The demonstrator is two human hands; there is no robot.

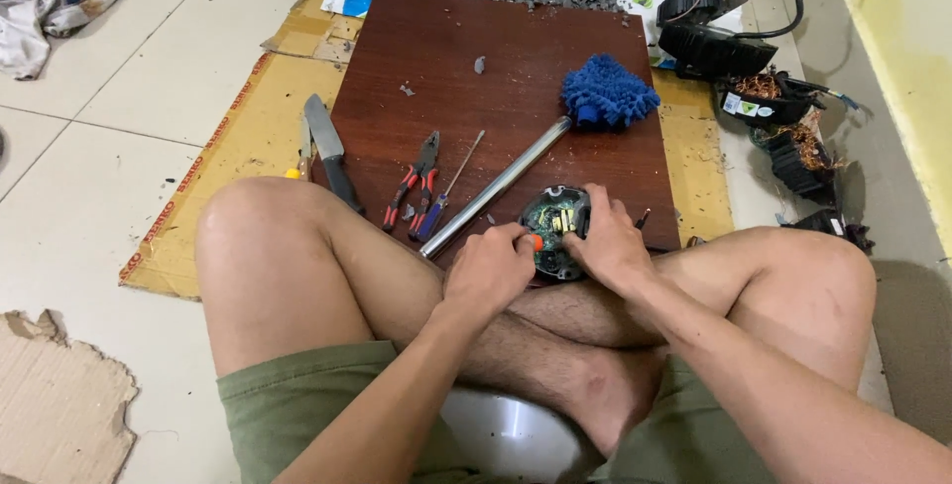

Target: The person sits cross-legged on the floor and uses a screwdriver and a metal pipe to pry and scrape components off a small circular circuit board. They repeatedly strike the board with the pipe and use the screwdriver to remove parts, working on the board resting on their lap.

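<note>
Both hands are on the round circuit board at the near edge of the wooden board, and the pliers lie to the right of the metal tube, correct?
Not quite. In the head view the pliers lie to the left of the metal tube, not the right. The rest holds: the left hand and right hand are both on the round circuit board at the near edge of the wooden board.

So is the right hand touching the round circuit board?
Touching. The head view shows the right hand wrapped around the edge of the round circuit board, fingers on its rim with no gap.
</note>
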